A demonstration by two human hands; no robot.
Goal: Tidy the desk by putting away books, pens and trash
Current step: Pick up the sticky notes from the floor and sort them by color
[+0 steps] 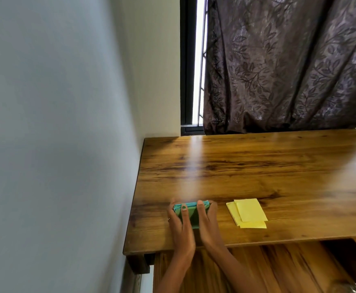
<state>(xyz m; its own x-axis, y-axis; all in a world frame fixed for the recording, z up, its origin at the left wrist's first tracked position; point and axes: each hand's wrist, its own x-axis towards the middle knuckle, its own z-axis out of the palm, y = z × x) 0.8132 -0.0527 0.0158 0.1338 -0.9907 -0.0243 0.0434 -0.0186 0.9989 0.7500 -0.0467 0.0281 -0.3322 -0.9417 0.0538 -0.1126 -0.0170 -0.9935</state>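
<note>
Both hands on green paper stack, left hand and right hand fingers curled round its sides, yellow sheets right of right fingers, wooden desk.

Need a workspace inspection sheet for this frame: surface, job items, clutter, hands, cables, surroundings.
Surface: wooden desk, glossy, set into the corner against the wall.
Job's things: green paper stack near the front left of the desk, held between both hands; yellow paper sheets, overlapping and loosely fanned, lying flat to its right, apart from it.
Clutter: nothing seen.
Hands: left hand and right hand each have a grip on one side of the green stack, thumbs on top.
Cables: nothing seen.
Surroundings: pale wall on the left; dark window frame behind the desk; brown leaf-patterned curtain hanging down to the desk's back edge.
</note>
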